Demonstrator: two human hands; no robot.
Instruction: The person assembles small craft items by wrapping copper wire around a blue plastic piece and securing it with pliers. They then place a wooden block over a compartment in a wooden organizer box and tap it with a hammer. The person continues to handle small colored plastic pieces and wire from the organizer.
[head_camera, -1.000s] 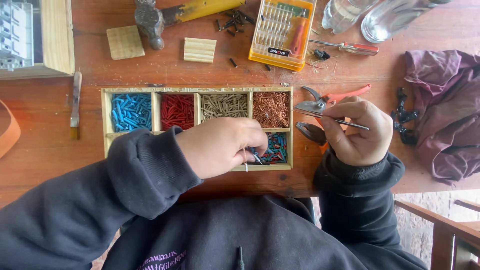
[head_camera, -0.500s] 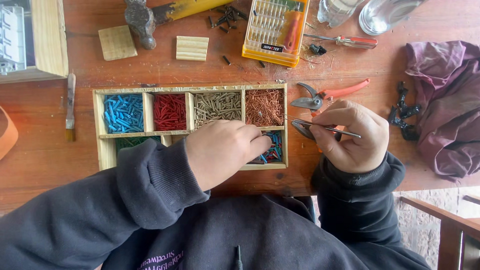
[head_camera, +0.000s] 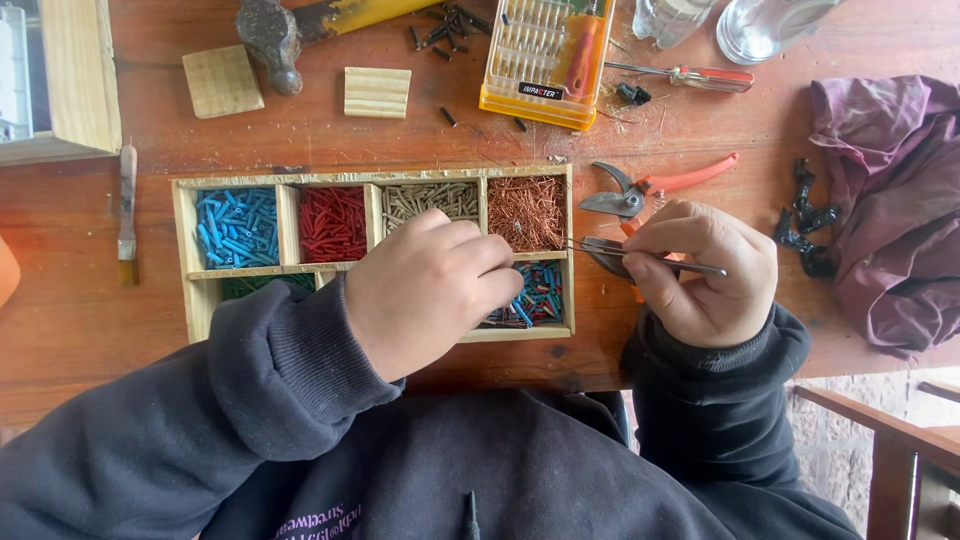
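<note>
A wooden sorting tray (head_camera: 188, 300) with several compartments lies on the red-brown table. Its top row holds blue pieces (head_camera: 237, 226), red pieces (head_camera: 333, 224), olive pieces (head_camera: 430, 199) and copper-coloured pieces (head_camera: 527, 212). My left hand (head_camera: 430, 290) rests over the lower row, fingers curled, next to a compartment of mixed coloured pieces (head_camera: 535, 298); whether it holds anything I cannot tell. My right hand (head_camera: 705, 275) is just right of the tray, pinching metal tweezers (head_camera: 600, 247) whose tips reach over the copper compartment.
Orange-handled pruning shears (head_camera: 650, 188) lie beside my right hand. Behind the tray are a hammer (head_camera: 275, 30), two small wooden blocks (head_camera: 377, 92), a yellow bit case (head_camera: 545, 55), a screwdriver (head_camera: 700, 75) and loose dark screws. A purple cloth (head_camera: 885, 200) is at right.
My right hand has brought the tweezers left, so the tips now reach over the copper compartment. My left hand stays over the tray's lower row.
</note>
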